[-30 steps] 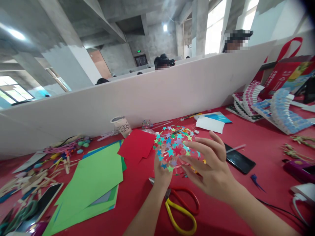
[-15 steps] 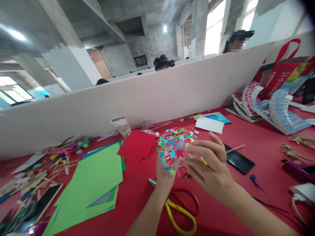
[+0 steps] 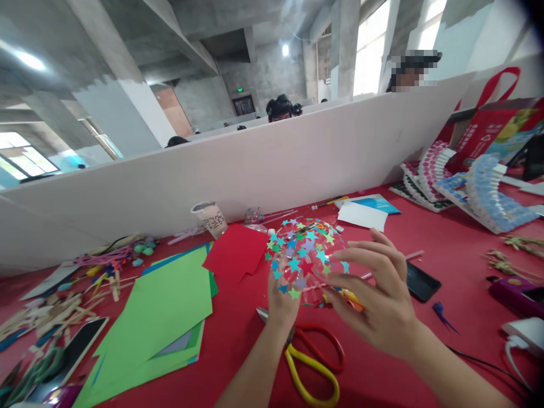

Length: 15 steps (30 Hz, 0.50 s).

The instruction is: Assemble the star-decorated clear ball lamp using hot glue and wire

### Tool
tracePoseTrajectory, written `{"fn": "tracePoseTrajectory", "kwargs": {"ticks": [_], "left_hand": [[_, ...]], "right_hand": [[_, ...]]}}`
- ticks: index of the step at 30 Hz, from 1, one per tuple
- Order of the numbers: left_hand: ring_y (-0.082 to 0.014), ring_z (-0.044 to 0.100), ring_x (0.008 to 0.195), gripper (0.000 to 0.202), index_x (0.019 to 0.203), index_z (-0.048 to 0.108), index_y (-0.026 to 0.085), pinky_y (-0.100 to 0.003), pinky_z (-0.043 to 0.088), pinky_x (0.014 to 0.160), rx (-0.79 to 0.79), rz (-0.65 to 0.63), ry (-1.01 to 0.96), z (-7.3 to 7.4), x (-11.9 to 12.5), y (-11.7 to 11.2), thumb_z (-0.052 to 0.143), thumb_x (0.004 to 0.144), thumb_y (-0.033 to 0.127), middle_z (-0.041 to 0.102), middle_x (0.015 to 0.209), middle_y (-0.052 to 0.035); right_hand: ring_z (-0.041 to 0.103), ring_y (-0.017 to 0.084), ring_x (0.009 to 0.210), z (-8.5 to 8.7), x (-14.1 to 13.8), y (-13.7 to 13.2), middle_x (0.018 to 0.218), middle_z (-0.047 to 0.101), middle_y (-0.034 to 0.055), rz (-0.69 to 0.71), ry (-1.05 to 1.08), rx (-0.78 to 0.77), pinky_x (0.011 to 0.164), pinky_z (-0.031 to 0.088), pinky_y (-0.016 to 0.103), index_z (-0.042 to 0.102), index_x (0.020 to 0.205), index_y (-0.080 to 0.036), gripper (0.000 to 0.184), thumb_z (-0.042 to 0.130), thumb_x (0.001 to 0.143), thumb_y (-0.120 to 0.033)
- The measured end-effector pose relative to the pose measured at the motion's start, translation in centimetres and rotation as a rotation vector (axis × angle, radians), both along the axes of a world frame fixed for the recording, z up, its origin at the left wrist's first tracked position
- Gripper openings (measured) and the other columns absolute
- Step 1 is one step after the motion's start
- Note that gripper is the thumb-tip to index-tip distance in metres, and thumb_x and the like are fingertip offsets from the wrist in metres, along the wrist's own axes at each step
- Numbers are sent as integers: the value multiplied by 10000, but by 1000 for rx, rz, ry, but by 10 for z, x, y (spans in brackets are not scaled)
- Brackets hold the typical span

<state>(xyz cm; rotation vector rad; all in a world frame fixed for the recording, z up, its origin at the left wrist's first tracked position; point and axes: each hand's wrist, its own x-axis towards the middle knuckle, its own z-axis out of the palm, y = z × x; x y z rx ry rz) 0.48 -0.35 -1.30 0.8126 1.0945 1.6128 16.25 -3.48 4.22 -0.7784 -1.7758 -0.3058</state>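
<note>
Above the red table (image 3: 238, 362), near its middle, the star ball (image 3: 304, 258) was held clear of the cloth between both hands. Ball: clear, glossy shell, round, stuck all over with small flat paper stars in teal, green, red, purple. Left hand (image 3: 283, 300) cupped it from below and behind, thumb pressed on the lower left curve; other fingers hidden by the shell. Right hand (image 3: 378, 306) had its fingers apart and curved, tips laid against the ball's right flank, thumb underneath.

Directly below the hands lay scissors (image 3: 312, 357), steel blades, looped handles in red and yellow plastic. Left of them, fanned sheets of matte green paper (image 3: 170, 306); a red sheet (image 3: 238, 252) overlapping the far corner. A black phone (image 3: 419, 280), glossy slab, lay beyond the right hand. A paper cup (image 3: 210, 216) stood tilted against the smooth white partition (image 3: 255, 164).
</note>
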Motion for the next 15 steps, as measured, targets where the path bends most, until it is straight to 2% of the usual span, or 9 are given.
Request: {"fn": "tracePoseTrajectory", "kwargs": {"ticks": [3, 6, 11, 15], "left_hand": [[-227, 684, 792, 430, 924, 632, 251, -386, 557, 798, -19, -3, -11, -3, -2, 2, 756, 538, 108, 704, 930, -29], [-220, 679, 759, 431, 967, 622, 255, -405, 552, 791, -25, -4, -6, -7, -3, 5, 745, 566, 159, 699, 894, -31], [-277, 605, 1059, 380, 945, 639, 248, -386, 509, 882, 11, 16, 61, -9, -4, 7, 753, 584, 215, 662, 1073, -53], [-274, 597, 1074, 473, 1022, 612, 237, -350, 501, 893, 8, 1, 98, -14, -3, 7, 762, 579, 169, 645, 1134, -59]], "right_hand": [[508, 260, 1043, 2, 2, -2, 1043, 592, 51, 2, -3, -12, 1027, 331, 594, 658, 795, -204, 139, 669, 728, -82], [495, 270, 1074, 2, 2, -2, 1072, 587, 53, 0, -21, -37, 1040, 317, 592, 667, 808, -208, 140, 680, 722, -98], [476, 277, 1126, -5, -4, 0, 1135, 578, 54, -35, -40, -103, 1068, 285, 577, 675, 845, -216, 118, 684, 740, -164], [472, 279, 1143, -8, -10, 1, 1167, 577, 44, -56, -42, -158, 1086, 244, 583, 660, 832, -227, 94, 672, 752, -180]]}}
